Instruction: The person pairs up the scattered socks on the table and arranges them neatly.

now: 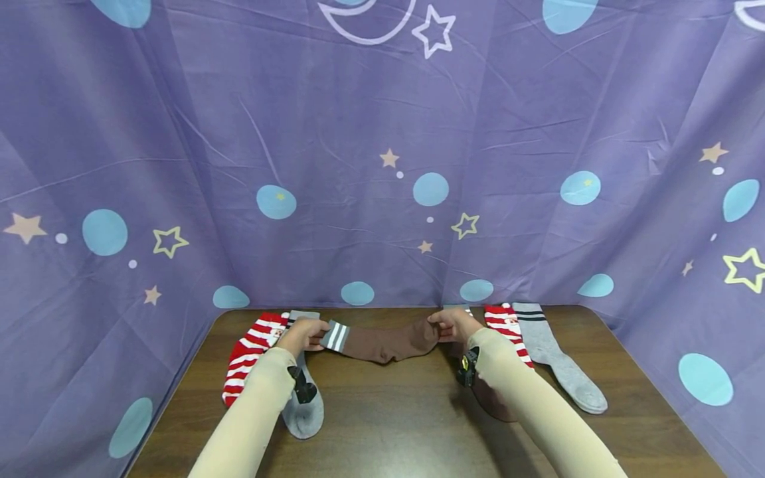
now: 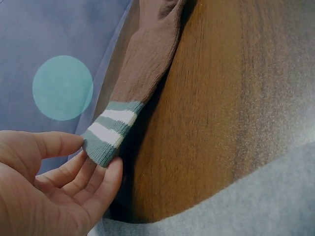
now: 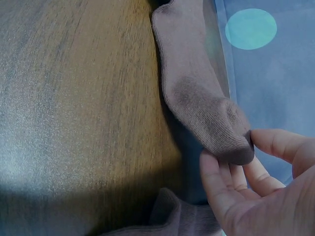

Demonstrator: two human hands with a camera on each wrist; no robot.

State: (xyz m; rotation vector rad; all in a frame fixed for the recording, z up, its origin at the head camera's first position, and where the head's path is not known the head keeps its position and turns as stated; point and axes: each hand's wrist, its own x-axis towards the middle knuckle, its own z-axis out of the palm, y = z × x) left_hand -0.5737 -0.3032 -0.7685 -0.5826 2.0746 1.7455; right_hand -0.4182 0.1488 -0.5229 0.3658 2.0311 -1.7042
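A brown sock (image 1: 382, 342) with a grey, white-striped cuff is stretched sideways between both hands near the back of the table. My left hand (image 1: 306, 334) pinches the cuff (image 2: 110, 130) between thumb and fingers. At the other end, my right hand (image 1: 457, 324) grips the toe (image 3: 231, 142) with thumb and fingertips. A second brown sock (image 1: 495, 401) lies under the right forearm, partly hidden by it. Beneath the left arm is a grey sock (image 1: 303, 418), with a red-and-white striped sock (image 1: 245, 358) beside it.
On the right of the wooden table (image 1: 382, 425) lie another red-and-white striped sock (image 1: 507, 325) and a grey sock with black stripes (image 1: 558, 358). A purple curtain (image 1: 358, 232) with stars and blue dots hangs right behind the table's back edge.
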